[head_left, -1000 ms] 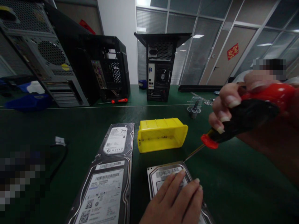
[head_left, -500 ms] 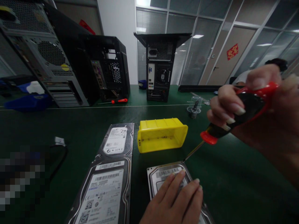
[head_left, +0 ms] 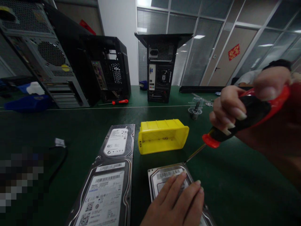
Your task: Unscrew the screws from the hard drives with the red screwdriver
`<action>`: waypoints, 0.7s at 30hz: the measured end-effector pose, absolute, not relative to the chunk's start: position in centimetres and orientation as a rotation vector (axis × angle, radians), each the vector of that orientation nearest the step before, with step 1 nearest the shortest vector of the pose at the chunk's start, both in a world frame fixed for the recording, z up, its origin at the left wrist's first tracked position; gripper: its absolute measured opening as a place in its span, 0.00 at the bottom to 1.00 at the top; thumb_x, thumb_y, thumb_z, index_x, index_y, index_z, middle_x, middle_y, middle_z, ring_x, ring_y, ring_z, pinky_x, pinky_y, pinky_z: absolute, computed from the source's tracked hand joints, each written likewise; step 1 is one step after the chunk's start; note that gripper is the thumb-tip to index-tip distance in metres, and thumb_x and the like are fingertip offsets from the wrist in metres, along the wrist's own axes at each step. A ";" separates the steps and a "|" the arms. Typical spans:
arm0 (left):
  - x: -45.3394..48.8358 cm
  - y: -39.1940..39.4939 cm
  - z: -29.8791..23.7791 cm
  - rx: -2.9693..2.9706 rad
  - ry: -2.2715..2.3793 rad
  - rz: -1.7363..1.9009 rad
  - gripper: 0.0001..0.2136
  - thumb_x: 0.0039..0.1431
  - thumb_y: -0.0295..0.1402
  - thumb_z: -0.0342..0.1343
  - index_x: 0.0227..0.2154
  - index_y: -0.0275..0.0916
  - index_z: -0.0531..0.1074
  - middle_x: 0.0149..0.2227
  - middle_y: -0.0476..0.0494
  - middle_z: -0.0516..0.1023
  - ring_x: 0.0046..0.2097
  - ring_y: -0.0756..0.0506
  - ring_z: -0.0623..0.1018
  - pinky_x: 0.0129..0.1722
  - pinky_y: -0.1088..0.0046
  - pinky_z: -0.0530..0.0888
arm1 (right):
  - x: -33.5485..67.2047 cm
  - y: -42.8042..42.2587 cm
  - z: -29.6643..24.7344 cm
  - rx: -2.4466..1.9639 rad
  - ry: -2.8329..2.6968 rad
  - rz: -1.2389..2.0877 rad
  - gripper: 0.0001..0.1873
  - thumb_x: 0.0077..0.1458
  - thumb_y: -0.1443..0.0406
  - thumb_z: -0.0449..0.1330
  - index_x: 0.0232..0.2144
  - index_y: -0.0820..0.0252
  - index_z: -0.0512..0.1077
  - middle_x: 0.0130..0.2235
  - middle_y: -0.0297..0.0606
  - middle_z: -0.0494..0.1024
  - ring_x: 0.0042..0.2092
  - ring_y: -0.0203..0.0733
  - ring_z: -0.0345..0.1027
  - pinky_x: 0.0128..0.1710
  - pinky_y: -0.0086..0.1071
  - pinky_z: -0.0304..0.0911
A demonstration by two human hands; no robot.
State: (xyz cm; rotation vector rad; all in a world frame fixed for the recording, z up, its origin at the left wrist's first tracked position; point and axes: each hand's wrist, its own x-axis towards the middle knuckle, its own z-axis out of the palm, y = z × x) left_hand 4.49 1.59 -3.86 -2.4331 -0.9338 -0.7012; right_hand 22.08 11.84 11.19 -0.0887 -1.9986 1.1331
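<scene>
Hard disk drive (head_left: 162,180), head view: flat silvery metal slab, rounded corners, lying on smooth green tabletop (head_left: 150,113). Left hand (head_left: 175,201) spread flat on drive, fingers straight, slightly parted. Right hand (head_left: 231,105) curled tightly around glossy black-and-red screwdriver (head_left: 250,117); thin metal shaft slants down to drive's far right corner. Beyond drive, ribbed yellow plastic bin (head_left: 162,126) on its side. Leftward, Samsung-labelled metal drive (head_left: 108,194), another white-labelled drive (head_left: 116,141) end to end with it.
</scene>
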 end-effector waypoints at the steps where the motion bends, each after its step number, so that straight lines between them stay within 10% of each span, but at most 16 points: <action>1: 4.5 1.6 -3.8 -2.430 -0.936 -0.706 0.14 0.66 0.31 0.40 0.50 0.40 0.65 0.51 0.55 0.69 0.52 0.46 0.68 0.50 0.71 0.68 | 22.1 11.8 11.1 -0.091 -1.999 1.139 0.14 0.60 0.60 0.40 0.32 0.56 0.63 0.30 0.35 0.65 0.30 0.36 0.64 0.27 0.37 0.64; 21: 4.8 1.6 -3.9 -2.422 -0.931 -0.744 0.13 0.66 0.30 0.40 0.49 0.40 0.66 0.51 0.55 0.70 0.52 0.46 0.69 0.50 0.72 0.68 | 21.5 12.0 11.1 -0.156 -1.910 1.203 0.08 0.54 0.57 0.53 0.32 0.54 0.65 0.27 0.30 0.66 0.28 0.31 0.64 0.25 0.30 0.66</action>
